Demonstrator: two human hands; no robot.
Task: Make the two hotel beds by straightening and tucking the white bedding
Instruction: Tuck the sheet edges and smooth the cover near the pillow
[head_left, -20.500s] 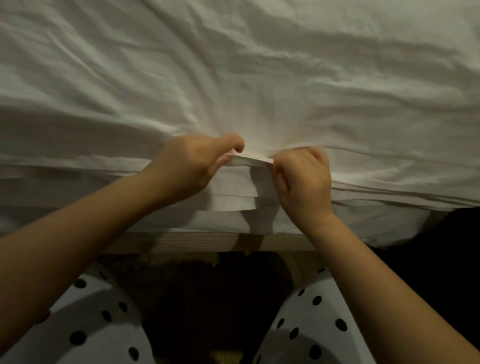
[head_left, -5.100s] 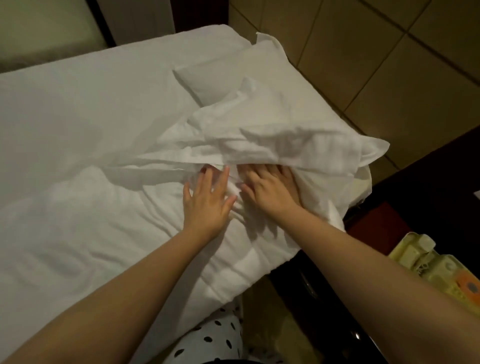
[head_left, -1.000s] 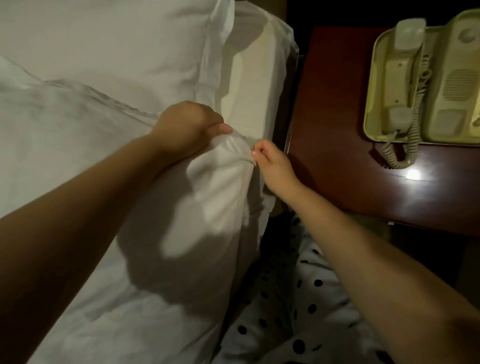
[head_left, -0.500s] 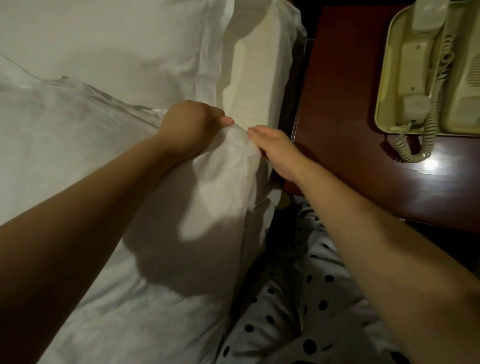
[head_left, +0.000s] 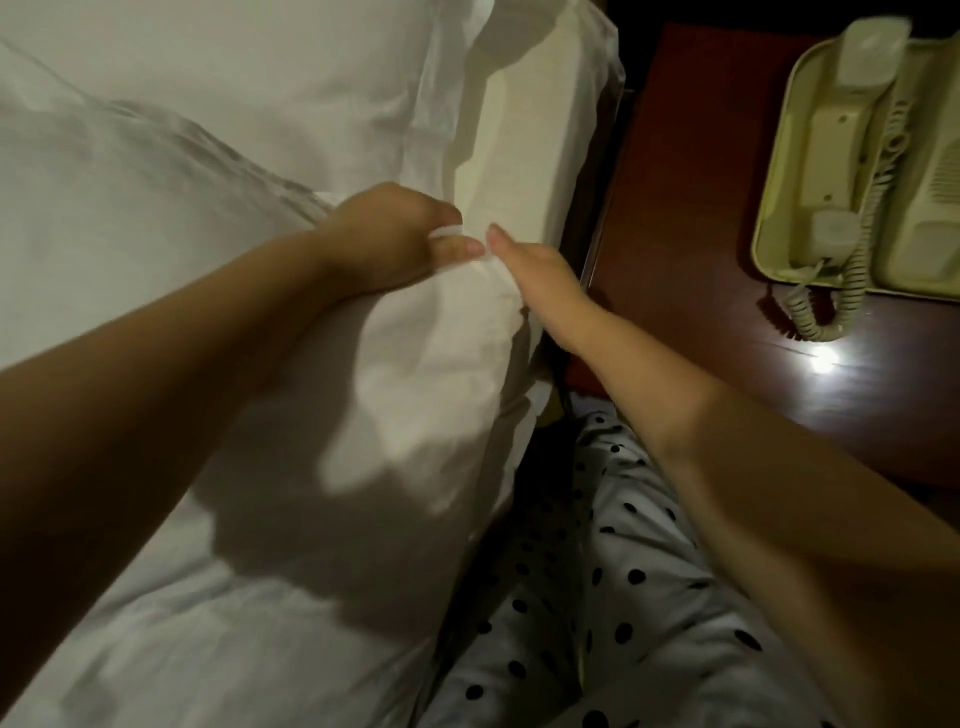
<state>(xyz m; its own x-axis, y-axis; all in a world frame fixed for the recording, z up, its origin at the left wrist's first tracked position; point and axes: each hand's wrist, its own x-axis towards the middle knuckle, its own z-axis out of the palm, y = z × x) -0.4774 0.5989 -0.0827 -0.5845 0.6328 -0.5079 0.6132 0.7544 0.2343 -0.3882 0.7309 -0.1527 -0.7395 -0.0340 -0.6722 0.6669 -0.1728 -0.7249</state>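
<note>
The white duvet (head_left: 156, 218) covers the bed on the left, and its corner hangs over the bed's right edge. My left hand (head_left: 395, 234) grips that corner between curled fingers and thumb at the edge. My right hand (head_left: 535, 275) lies against the corner's outer side with fingers stretched out straight, touching the cloth. A white pillow (head_left: 260, 67) lies at the head of the bed above the duvet. The cream mattress side (head_left: 519, 130) shows beside it.
A dark red bedside table (head_left: 675, 234) stands close to the right of the bed. A cream telephone (head_left: 857, 156) with a coiled cord sits on it. My polka-dot trousers (head_left: 597, 597) fill the narrow gap between bed and table.
My right hand has let go of its pinch and now lies flat along the duvet corner. My left hand keeps its grip. The view has shifted slightly.
</note>
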